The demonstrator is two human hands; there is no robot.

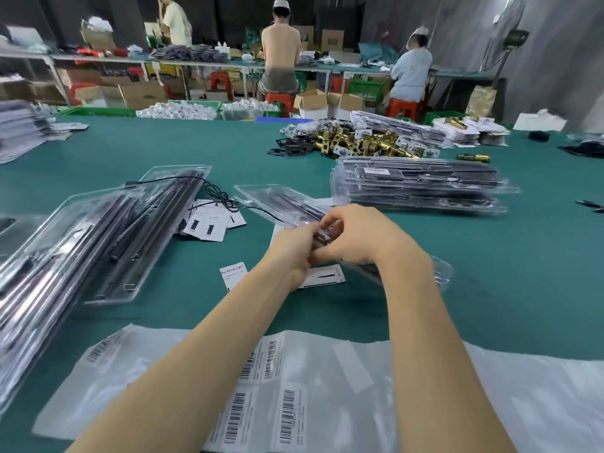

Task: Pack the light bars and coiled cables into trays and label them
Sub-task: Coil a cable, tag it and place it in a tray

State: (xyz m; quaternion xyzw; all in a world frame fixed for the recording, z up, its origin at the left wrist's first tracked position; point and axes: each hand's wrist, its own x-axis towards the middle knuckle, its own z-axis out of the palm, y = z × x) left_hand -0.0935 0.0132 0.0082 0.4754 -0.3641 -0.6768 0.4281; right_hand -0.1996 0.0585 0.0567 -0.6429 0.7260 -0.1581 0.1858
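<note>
Both hands are meeting at the centre of the frame over a clear plastic tray (438, 274) whose long axis is running from upper left to lower right. The left hand (295, 251) and the right hand (354, 238) are curling their fingers around a small dark part (323, 237) between them, probably a cable piece or controller, though blur is hiding its exact form. That part is sitting directly above the tray, so seating it should call for a short push downward along the tray's line, with both hands equally near. A light bar (304, 209) is lying in the tray's far end just above the knuckles. More trays of light bars (108, 243) are lying at the left of the frame, and a finished stack (418, 184) is resting at the upper right. The barcode label sheet (274, 387) is waiting at the bottom, under the forearms, on the green table (490, 305).
</note>
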